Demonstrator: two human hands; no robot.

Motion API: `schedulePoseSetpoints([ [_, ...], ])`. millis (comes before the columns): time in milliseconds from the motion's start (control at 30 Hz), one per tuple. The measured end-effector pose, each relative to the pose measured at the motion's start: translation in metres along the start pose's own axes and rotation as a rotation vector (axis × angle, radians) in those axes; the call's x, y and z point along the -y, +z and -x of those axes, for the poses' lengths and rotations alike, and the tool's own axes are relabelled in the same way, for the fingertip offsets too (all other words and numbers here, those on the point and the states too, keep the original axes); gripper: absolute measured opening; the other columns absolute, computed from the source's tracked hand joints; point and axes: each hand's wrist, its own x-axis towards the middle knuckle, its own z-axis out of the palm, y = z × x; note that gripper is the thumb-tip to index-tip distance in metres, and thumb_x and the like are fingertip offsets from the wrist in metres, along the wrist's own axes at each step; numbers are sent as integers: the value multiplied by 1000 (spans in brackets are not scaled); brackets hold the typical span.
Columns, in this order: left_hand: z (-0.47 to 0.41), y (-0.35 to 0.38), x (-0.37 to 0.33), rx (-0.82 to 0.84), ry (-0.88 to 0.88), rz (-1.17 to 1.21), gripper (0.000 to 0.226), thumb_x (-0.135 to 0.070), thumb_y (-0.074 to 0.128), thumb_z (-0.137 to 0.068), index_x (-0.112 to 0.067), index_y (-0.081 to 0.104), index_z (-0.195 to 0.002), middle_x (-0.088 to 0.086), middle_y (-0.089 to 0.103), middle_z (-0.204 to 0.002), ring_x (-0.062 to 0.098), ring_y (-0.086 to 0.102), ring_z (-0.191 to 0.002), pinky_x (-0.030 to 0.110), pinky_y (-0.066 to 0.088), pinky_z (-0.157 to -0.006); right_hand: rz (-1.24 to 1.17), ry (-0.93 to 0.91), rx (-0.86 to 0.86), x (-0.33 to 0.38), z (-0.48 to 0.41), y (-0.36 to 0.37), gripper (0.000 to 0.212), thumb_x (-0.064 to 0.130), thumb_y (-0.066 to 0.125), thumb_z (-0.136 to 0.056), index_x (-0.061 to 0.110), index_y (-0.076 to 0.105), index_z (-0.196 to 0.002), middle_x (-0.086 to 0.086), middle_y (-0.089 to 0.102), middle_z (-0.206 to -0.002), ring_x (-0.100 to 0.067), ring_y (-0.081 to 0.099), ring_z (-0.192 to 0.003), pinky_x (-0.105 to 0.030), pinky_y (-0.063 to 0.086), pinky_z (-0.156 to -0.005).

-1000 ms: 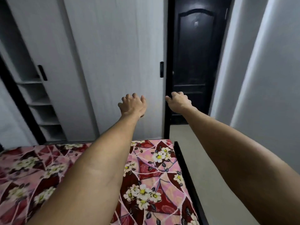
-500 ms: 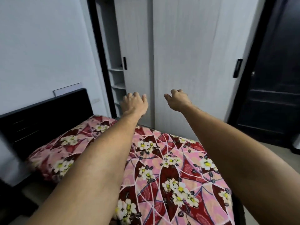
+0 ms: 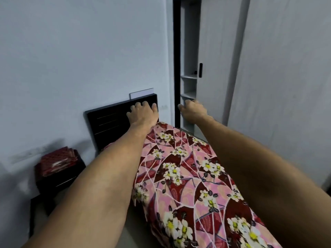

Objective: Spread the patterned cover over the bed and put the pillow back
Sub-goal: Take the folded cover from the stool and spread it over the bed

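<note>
The patterned cover (image 3: 189,178), pink and dark red with white flowers, lies spread over the bed from the black headboard (image 3: 111,124) down to the lower right. Both my arms are stretched out forward above it. My left hand (image 3: 143,113) hangs in front of the headboard, fingers loosely curled, holding nothing. My right hand (image 3: 192,110) is level with it, in front of the wardrobe, fingers loosely curled and empty. A red patterned pillow or folded cloth (image 3: 57,161) rests on a dark bedside stand at the left; I cannot tell which it is.
A dark bedside stand (image 3: 60,183) stands left of the bed against the white wall. Open wardrobe shelves (image 3: 188,97) and a pale sliding door (image 3: 279,86) rise behind the bed's far side. A strip of floor (image 3: 132,235) runs between stand and bed.
My view has swung left from the dark door and the bed's foot to the headboard and bedside stand. Both hands stay outstretched and empty.
</note>
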Motion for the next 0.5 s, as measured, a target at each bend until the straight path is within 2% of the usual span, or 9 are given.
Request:
schedulePoseSetpoints([
  [267,-31,-26,119,-47,-148,-70,65,-52,19,-104,-9,52,-140,20,53,-139,38,47,-128,54,40,-104,-56,-181,51,127,-24,54,55,52,34,-104,13,48,-140,-16,45,-144,-38,46,-127,-52,41,-105],
  [500,-47,-40,212,-60,-264,-114,64,-50,19,-103,-9,54,-138,18,55,-136,36,48,-127,50,40,-101,-45,-282,111,222,-37,100,57,53,33,-104,11,47,-140,-17,41,-145,-39,42,-130,-52,40,-104],
])
